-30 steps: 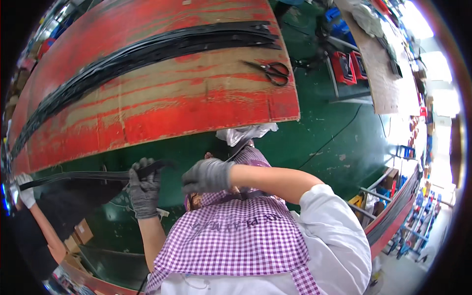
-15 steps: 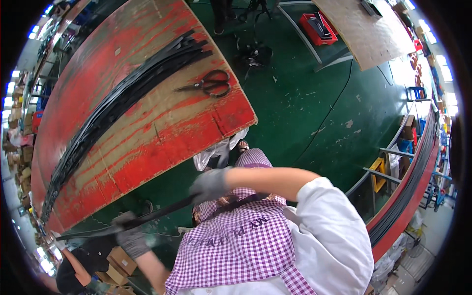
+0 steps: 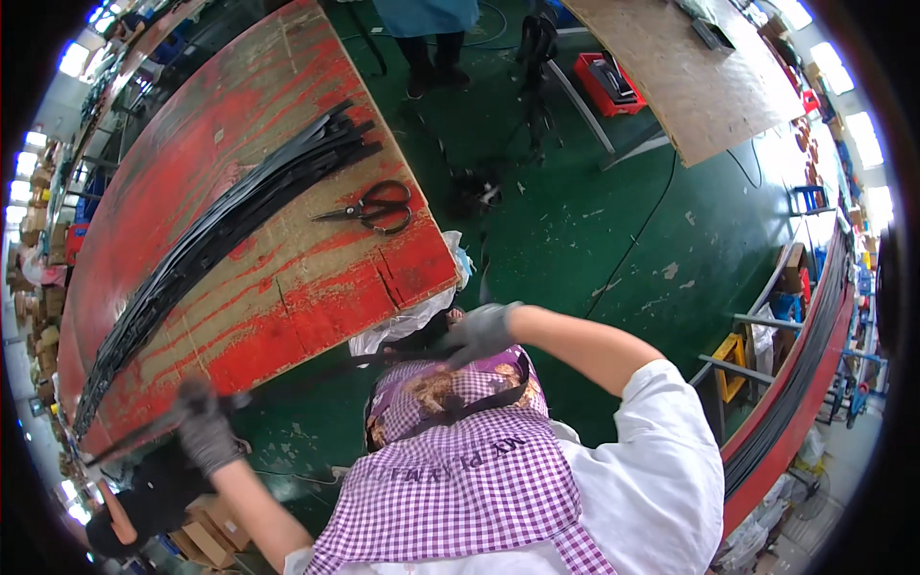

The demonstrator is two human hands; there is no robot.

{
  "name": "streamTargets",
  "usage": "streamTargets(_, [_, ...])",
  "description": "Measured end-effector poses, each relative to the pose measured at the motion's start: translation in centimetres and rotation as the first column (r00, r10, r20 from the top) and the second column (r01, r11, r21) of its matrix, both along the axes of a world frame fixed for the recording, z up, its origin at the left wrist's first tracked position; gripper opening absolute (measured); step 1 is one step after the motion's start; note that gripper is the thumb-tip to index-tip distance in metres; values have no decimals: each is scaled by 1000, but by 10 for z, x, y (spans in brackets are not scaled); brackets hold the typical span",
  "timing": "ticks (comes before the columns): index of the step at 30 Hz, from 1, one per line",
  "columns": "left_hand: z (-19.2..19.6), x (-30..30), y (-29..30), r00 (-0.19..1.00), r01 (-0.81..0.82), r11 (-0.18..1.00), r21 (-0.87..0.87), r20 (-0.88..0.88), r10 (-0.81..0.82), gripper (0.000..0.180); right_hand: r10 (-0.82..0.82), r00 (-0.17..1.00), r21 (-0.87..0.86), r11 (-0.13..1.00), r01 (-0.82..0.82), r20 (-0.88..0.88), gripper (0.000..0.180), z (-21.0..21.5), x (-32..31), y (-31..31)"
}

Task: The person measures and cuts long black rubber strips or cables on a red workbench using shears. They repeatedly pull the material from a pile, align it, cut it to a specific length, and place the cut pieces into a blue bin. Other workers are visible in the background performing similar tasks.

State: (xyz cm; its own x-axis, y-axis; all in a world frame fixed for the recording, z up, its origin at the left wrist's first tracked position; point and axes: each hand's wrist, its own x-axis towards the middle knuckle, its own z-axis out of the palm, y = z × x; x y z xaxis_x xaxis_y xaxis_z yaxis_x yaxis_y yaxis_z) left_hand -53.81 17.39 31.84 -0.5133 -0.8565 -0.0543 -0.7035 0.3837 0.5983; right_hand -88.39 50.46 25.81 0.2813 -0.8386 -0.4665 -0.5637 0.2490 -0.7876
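Observation:
A long black strip stretches across in front of my apron, blurred along part of its length. My left hand, in a grey glove, is closed round it near the table's front edge, and the strip runs on past it to the lower left. Farther right, my right hand, gloved too, is closed on the strip's other stretch at waist height; its fingertips are partly smeared. On the worn red table lies a bundle of black strips. Dark-handled scissors rest beside the bundle, blades apart.
White plastic hangs at the table's near corner. A person in blue stands beyond. A red bin sits by a wooden table. A red rack of black strips stands right; another person is at lower left.
My right hand has moved right and slightly up along the strip; my left hand has shifted left and up. The view has turned a little, bringing the person in blue into sight.

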Motion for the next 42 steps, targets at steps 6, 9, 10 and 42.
streamTargets(6, [20, -150, 154, 547, 302, 400, 865, -501, 670, 23, 20, 997, -357, 934, 9, 78, 38, 99, 51, -74])
streamTargets(9, [49, -124, 135, 425, 582, 321, 747, -616, 663, 21, -168, 935, -161, 961, 227, 312, 34, 92, 34, -65])
streamTargets(10, [48, -103, 114, 409, 712, 295, 637, -718, 564, 20, -116, 937, -68, 987, 146, 328, 34, 73, 28, -59])
streamTargets(42, [72, 37, -106, -204, 667, 607, 431, -678, 706, 27, -262, 965, 356, 903, 240, 12, 31, 39, -105, 13])
